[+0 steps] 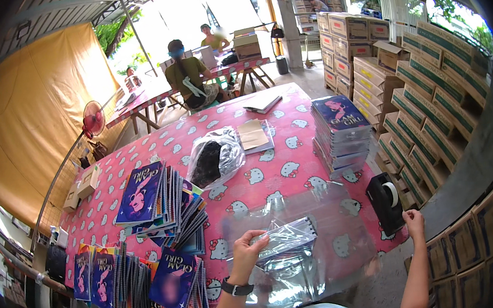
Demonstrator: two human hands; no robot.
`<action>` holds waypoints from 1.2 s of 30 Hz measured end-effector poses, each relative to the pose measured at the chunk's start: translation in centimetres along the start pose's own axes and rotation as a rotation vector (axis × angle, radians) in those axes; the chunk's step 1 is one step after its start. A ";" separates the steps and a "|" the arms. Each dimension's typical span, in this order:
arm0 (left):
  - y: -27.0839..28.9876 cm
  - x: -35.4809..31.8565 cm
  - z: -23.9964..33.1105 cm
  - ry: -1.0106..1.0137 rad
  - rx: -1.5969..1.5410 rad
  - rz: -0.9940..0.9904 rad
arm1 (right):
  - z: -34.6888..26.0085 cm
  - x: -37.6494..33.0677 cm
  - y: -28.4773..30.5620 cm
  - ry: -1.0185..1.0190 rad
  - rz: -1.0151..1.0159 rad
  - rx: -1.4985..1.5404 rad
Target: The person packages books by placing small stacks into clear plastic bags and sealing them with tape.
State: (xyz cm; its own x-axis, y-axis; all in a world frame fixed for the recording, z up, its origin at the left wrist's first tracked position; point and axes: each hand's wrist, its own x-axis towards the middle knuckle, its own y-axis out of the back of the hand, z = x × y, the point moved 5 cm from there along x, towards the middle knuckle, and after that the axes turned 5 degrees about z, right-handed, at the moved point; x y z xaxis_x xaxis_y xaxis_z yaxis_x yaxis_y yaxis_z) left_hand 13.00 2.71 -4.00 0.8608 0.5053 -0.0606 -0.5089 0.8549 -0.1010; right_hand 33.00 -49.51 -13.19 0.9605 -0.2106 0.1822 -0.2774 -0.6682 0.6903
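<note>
My left hand [248,253] grips the left edge of a spiral notebook wrapped in a clear shiny plastic sleeve [287,237], held flat over a pile of clear plastic sleeves [327,247] at the near edge of the pink patterned table [220,127]. A black watch sits on that wrist. My right hand [413,223] is at the table's right edge, fingers closed beside a black tape dispenser [384,200] with a white roll; whether it pinches tape I cannot tell.
Fanned piles of purple-covered notebooks [156,204] lie left, more [140,280] at the near left corner. A neat notebook stack [340,130] stands right. A plastic bag with dark contents [216,157] sits mid-table. Cardboard boxes [425,101] line the right. People work at a far table [192,79].
</note>
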 end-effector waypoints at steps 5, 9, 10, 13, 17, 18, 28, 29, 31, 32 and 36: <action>-0.1 -0.1 0.3 0.019 0.028 -0.006 | 1.9 1.1 -2.3 -0.089 -0.149 0.239; -0.1 -0.1 0.5 0.031 0.041 0.005 | 0.1 0.8 0.0 0.157 0.022 0.299; -0.1 -0.1 0.6 0.001 0.039 0.000 | -0.4 0.0 0.9 0.330 0.116 0.254; -0.1 -0.1 0.6 0.012 0.056 0.005 | 2.1 -2.1 0.9 0.018 -0.053 0.358; 0.0 -0.1 0.4 0.020 0.054 0.016 | 2.5 -7.7 -3.6 -0.810 -0.476 1.089; 0.0 -0.1 0.3 0.022 0.065 0.014 | 0.2 -8.7 -4.9 -0.768 -0.716 1.062; 0.0 -0.1 0.4 0.024 0.073 0.013 | -39.1 -8.8 -12.2 0.907 -1.143 0.358; 0.0 -0.1 0.3 0.043 0.063 0.017 | -41.6 -9.0 -13.8 0.993 -1.183 0.304; 0.0 -0.2 0.0 0.080 0.037 0.040 | -43.4 -9.5 -17.6 1.098 -1.251 -0.042; 0.0 -0.2 0.0 0.084 0.061 0.043 | -43.4 -9.7 -19.4 1.167 -1.266 -0.191; 0.2 -0.3 0.5 0.054 0.105 -0.023 | -36.6 -11.1 -25.1 0.706 -1.689 -0.497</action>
State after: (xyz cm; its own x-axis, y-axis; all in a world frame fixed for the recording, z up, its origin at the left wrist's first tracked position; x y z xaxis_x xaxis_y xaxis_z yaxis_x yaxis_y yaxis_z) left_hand 12.63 2.79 -3.55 0.8694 0.4811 -0.1129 -0.4840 0.8750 0.0015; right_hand 30.21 -4.23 -6.90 0.0502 0.7298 -0.6818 0.7407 0.4307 0.5157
